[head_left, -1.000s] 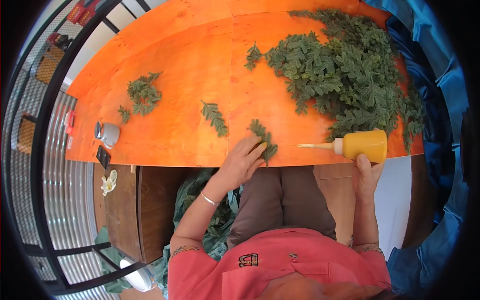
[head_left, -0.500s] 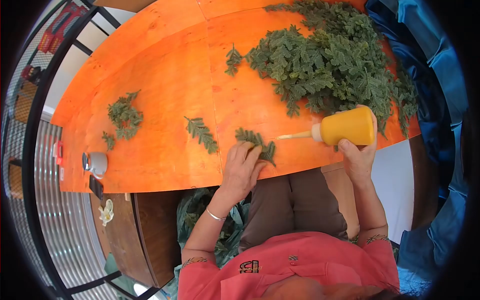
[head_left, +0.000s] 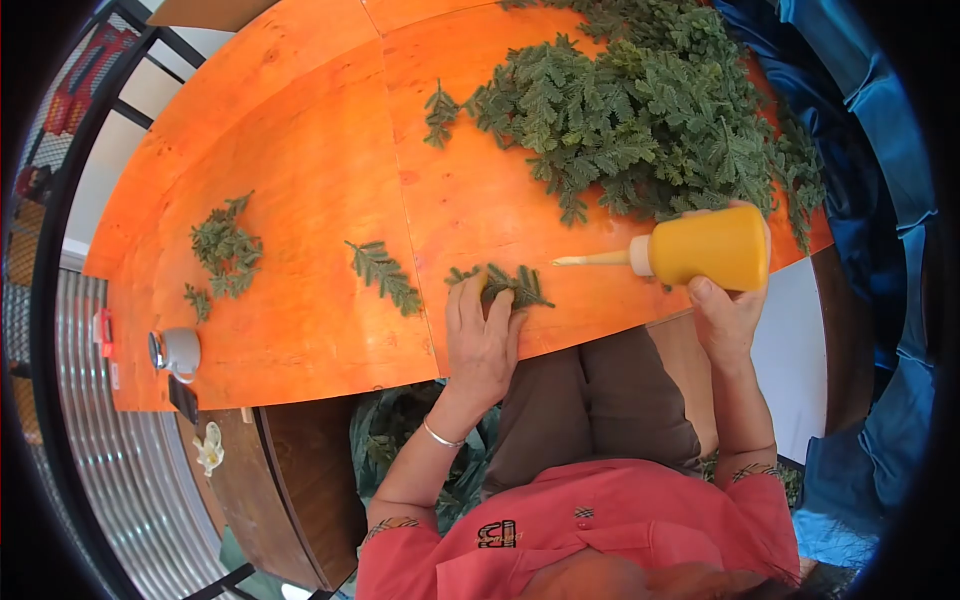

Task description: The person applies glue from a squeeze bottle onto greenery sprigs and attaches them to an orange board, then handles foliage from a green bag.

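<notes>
My left hand (head_left: 482,335) rests at the table's near edge with its fingers on a small green artificial-looking leafy sprig (head_left: 522,287). The fingers hide part of that sprig. In my right hand (head_left: 725,315) is a yellow squeeze bottle (head_left: 708,248), held on its side with its pale tapered nozzle (head_left: 595,258) pointing left. The nozzle tip sits just right of the sprig, apart from it. Another leafy sprig (head_left: 385,277) lies on the table to the left of my left hand.
A large pile of green sprigs (head_left: 640,130) covers the right side of the orange table (head_left: 290,130). A small cluster (head_left: 228,250), a grey cup (head_left: 178,350) and a dark phone (head_left: 183,398) are at the left. Below the table sits a green plastic bag (head_left: 395,430).
The sprig under my left hand has turned from slanting to lying more nearly level. My left fingers have shifted along it. The bottle has moved slightly right, and the view has shifted a little.
</notes>
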Demonstrator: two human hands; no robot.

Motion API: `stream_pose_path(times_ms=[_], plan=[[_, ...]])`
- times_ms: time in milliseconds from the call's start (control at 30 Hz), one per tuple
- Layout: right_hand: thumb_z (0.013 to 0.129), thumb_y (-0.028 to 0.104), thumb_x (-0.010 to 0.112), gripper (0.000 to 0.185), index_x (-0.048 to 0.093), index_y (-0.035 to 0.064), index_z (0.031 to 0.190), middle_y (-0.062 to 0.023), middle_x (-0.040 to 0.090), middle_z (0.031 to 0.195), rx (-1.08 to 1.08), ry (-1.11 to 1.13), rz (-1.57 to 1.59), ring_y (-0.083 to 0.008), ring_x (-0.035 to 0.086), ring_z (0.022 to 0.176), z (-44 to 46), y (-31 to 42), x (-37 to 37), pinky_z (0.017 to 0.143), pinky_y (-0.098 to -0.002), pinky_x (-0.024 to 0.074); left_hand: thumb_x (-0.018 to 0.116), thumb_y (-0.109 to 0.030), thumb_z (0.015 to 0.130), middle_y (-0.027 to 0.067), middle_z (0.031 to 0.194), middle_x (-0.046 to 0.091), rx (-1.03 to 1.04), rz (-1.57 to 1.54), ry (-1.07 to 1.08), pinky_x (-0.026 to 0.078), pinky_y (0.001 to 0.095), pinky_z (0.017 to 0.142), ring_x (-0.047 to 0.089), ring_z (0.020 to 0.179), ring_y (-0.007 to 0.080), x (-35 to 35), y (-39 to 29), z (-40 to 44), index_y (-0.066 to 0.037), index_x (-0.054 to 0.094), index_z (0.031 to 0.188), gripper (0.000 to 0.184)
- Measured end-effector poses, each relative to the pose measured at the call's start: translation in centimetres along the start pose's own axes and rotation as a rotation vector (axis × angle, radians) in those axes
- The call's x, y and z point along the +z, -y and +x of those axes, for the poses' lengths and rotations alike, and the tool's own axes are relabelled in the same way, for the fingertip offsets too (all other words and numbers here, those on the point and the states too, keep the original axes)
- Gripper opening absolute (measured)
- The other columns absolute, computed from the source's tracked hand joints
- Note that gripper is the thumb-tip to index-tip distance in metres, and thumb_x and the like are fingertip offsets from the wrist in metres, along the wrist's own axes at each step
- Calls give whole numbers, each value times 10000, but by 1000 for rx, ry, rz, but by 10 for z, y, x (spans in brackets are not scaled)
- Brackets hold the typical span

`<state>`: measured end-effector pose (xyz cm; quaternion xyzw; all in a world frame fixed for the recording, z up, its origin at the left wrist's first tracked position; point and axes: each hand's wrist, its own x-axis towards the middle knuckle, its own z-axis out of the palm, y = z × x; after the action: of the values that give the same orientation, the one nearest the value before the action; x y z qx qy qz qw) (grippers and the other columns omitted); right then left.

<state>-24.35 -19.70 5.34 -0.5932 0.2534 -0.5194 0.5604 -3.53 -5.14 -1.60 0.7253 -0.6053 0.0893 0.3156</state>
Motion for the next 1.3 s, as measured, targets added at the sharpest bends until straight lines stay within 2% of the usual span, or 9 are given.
stream_pose_path(times_ms=[200, 400, 500, 800, 1000, 1300], plan=[[721, 161, 822, 881, 254, 1, 1376, -183, 544, 1212, -29, 28, -57, -239, 581, 1069, -13, 3, -8, 925, -364, 484, 722, -41, 773, 224, 1253, 494, 53, -13, -41, 413, 457, 948, 468, 1150, 419, -5, 5, -23, -21, 572, 1236, 487], [687, 113, 845, 887, 256, 45, 1347, -188, 524, 1220, -16, 109, -54, -237, 566, 1074, -22, -4, 4, 919, -380, 484, 695, -193, 821, 240, 1345, 413, 2, 111, 294, 330, 504, 1011, 379, 1254, 433, -10, 4, -5, -80, 566, 1280, 489], [675, 82, 850, 857, 269, 61, 1305, -196, 517, 1229, -82, 198, -107, -239, 570, 1072, -25, -10, 16, 912, -389, 493, 675, -264, 847, 263, 1380, 364, -37, 22, 325, 290, 524, 1032, 344, 1282, 437, -12, 10, -4, -119, 567, 1293, 481], [700, 15, 824, 830, 262, 45, 1309, -202, 512, 1244, -211, 358, -201, -242, 589, 1074, -11, -20, 48, 911, -387, 505, 657, -309, 870, 300, 1405, 340, -21, 47, 309, 287, 526, 1031, 331, 1301, 449, -11, 14, -5, -158, 559, 1329, 492], [695, 46, 841, 791, 320, 13, 1289, -172, 569, 1169, -251, 348, -260, -231, 605, 1035, -4, -25, 62, 896, -370, 507, 667, -313, 858, 299, 1402, 356, 1, 61, 301, 296, 516, 1015, 351, 1285, 435, -10, 16, -7, -179, 544, 1345, 520], [681, 104, 876, 818, 336, -9, 1285, -165, 599, 1122, -403, 327, -417, -221, 630, 969, -10, -20, 70, 829, -339, 529, 701, -307, 818, 296, 1397, 368, 21, 101, 289, 316, 495, 968, 380, 1248, 420, -8, 17, -7, -61, 530, 1296, 564]])
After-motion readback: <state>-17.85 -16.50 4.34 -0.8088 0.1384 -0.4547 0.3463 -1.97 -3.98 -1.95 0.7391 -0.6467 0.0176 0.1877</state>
